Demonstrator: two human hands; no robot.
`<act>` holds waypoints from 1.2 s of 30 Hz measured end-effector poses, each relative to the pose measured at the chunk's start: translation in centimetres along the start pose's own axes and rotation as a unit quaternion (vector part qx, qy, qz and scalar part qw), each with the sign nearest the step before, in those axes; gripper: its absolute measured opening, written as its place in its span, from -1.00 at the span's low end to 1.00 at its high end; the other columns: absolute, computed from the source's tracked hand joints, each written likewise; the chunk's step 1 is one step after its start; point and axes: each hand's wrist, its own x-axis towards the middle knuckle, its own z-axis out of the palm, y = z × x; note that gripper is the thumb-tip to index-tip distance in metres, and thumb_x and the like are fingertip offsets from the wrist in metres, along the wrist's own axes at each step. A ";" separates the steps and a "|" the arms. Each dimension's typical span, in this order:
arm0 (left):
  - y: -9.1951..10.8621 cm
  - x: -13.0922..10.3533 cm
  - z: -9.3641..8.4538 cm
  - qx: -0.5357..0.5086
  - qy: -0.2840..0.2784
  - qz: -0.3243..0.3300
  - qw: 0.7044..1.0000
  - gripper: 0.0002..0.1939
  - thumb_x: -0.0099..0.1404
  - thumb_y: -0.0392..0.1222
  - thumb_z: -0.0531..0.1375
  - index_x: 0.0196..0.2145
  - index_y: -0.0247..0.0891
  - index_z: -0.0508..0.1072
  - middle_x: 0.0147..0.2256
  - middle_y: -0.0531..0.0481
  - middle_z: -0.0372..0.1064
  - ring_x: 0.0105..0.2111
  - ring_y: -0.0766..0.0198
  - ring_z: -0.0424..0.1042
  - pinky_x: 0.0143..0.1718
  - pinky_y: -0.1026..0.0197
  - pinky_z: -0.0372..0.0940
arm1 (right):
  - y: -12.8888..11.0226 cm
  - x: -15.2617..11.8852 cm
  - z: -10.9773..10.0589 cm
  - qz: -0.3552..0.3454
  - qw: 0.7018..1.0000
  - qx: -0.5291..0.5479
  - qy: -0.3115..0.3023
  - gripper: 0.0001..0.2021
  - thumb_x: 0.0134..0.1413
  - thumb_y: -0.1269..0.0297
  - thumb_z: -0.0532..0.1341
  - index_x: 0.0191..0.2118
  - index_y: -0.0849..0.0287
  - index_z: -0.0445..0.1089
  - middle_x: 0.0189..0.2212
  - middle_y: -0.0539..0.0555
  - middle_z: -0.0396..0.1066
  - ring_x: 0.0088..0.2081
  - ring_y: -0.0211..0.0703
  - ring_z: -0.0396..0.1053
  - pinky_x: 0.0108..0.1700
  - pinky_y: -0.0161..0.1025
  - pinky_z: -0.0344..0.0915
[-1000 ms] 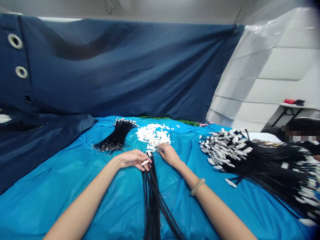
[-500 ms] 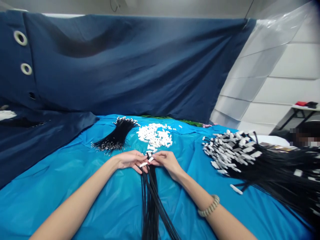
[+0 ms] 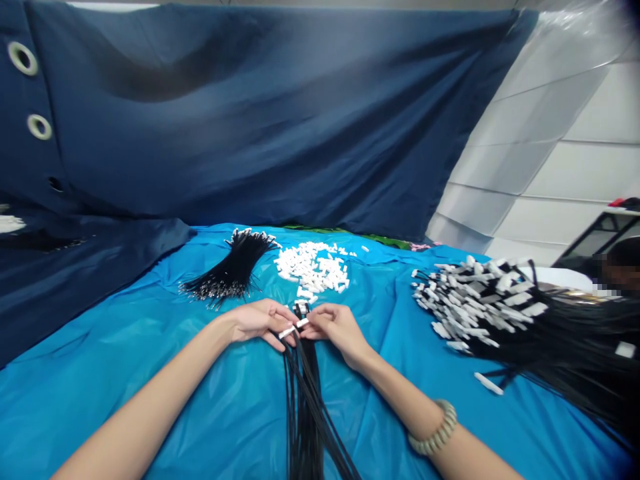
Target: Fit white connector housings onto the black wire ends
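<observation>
My left hand (image 3: pixel 259 323) has its thumb and fingers closed on a white connector (image 3: pixel 287 331) from which black wires run down toward me. Close beside it, my right hand (image 3: pixel 336 331) pinches a smaller white connector piece (image 3: pixel 303 323) between thumb and fingertips. The fingertips of both hands nearly meet, so whether the two pieces touch is unclear. Under and below the hands lies a long bundle of black wires (image 3: pixel 307 427), its far end showing white just past my fingers. A bracelet (image 3: pixel 434 429) circles my right wrist.
Loose white connector pieces (image 3: pixel 315 270) lie heaped beyond my hands. Left of them is a fanned bundle of short black wires (image 3: pixel 233 267). A big heap of wires with white connectors (image 3: pixel 475 300) covers the right side. A dark blue curtain (image 3: pixel 260 127) hangs behind; a person (image 3: pixel 625 267) is at far right.
The view has tilted down slightly and shifted a little left. My hands stay together at the connectors; the white piece in my right fingers has turned to lie flatter.
</observation>
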 end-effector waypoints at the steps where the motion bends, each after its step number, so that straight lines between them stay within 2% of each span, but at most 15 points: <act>1: 0.0 0.0 0.0 0.001 0.000 0.003 1.000 -0.71 -0.03 -0.24 0.24 -0.29 -0.34 0.42 -0.40 -0.14 0.44 -0.32 0.17 0.42 -0.31 0.14 0.32 | 0.0 0.0 0.0 -0.006 1.000 -0.007 -0.001 -0.79 -0.28 0.22 0.29 -0.52 0.27 0.34 -0.60 0.08 0.43 -0.54 -0.16 0.43 -0.46 -0.34 0.40; 7: 0.1 0.0 0.3 -0.003 -0.007 0.020 1.000 -0.75 0.02 -0.17 0.21 -0.34 -0.37 0.44 -0.42 -0.14 0.44 -0.35 0.21 0.41 -0.26 0.17 0.29 | -0.4 -0.3 0.2 -0.040 0.998 -0.034 -0.018 -0.74 -0.27 0.16 0.28 -0.49 0.26 0.31 -0.59 0.06 0.43 -0.54 -0.17 0.43 -0.47 -0.34 0.39; 14: 0.1 0.1 0.5 -0.001 0.018 0.018 1.000 -0.78 -0.01 -0.13 0.23 -0.43 -0.36 0.44 -0.47 -0.09 0.42 -0.40 0.25 0.40 -0.29 0.19 0.29 | -0.2 -0.2 0.1 -0.087 0.993 -0.065 -0.041 -0.73 -0.20 0.15 0.25 -0.44 0.27 0.30 -0.59 0.05 0.42 -0.55 -0.20 0.41 -0.52 -0.36 0.35; 23: 0.0 0.1 0.8 0.016 0.019 0.065 0.998 -0.77 -0.04 -0.20 0.25 -0.40 -0.38 0.44 -0.41 -0.10 0.40 -0.39 0.23 0.40 -0.34 0.18 0.30 | -1.0 -0.7 0.3 -0.134 0.986 -0.085 -0.052 -0.76 -0.17 0.16 0.24 -0.43 0.25 0.33 -0.56 0.04 0.42 -0.54 -0.24 0.39 -0.51 -0.37 0.28; 27: -0.3 0.4 0.6 0.006 0.010 0.098 0.995 -0.80 -0.02 -0.21 0.24 -0.41 -0.38 0.44 -0.43 -0.09 0.39 -0.39 0.24 0.40 -0.37 0.20 0.31 | -1.6 -1.1 0.2 -0.165 0.976 -0.124 -0.074 -0.77 -0.05 0.16 0.15 -0.32 0.23 0.33 -0.50 0.06 0.42 -0.50 -0.23 0.39 -0.47 -0.33 0.28; 29: -0.5 0.6 0.4 0.003 0.007 0.114 0.993 -0.81 -0.01 -0.22 0.24 -0.41 -0.39 0.43 -0.44 -0.07 0.39 -0.41 0.25 0.40 -0.39 0.22 0.31 | -1.9 -1.2 -0.1 -0.229 0.949 -0.203 -0.070 -0.81 0.01 0.21 0.11 -0.32 0.22 0.34 -0.47 0.05 0.41 -0.47 -0.24 0.37 -0.43 -0.33 0.27; 30: -0.6 0.7 0.3 0.000 0.007 0.122 0.993 -0.82 -0.01 -0.23 0.24 -0.42 -0.39 0.43 -0.45 -0.07 0.39 -0.42 0.26 0.40 -0.40 0.23 0.31 | -2.0 -1.3 -0.3 -0.275 0.925 -0.255 -0.067 -0.84 0.02 0.25 0.10 -0.33 0.21 0.36 -0.46 0.05 0.41 -0.45 -0.26 0.36 -0.41 -0.34 0.26; 33: -0.8 1.0 0.0 -0.015 0.017 0.144 0.989 -0.84 -0.01 -0.24 0.24 -0.44 -0.39 0.42 -0.48 -0.05 0.38 -0.47 0.31 0.39 -0.42 0.26 0.30 | -2.1 -1.5 -0.9 -0.419 0.813 -0.399 -0.068 -0.87 0.03 0.33 0.10 -0.35 0.19 0.39 -0.42 0.06 0.37 -0.39 -0.27 0.30 -0.35 -0.34 0.22; 36: -1.0 1.2 -0.1 -0.031 0.028 0.163 0.986 -0.85 -0.02 -0.25 0.24 -0.47 -0.40 0.41 -0.49 -0.02 0.36 -0.51 0.37 0.35 -0.44 0.30 0.28 | -1.8 -1.5 -1.1 -0.505 0.698 -0.503 -0.074 -0.85 0.07 0.34 0.07 -0.31 0.19 0.38 -0.41 0.07 0.33 -0.37 -0.25 0.24 -0.37 -0.33 0.18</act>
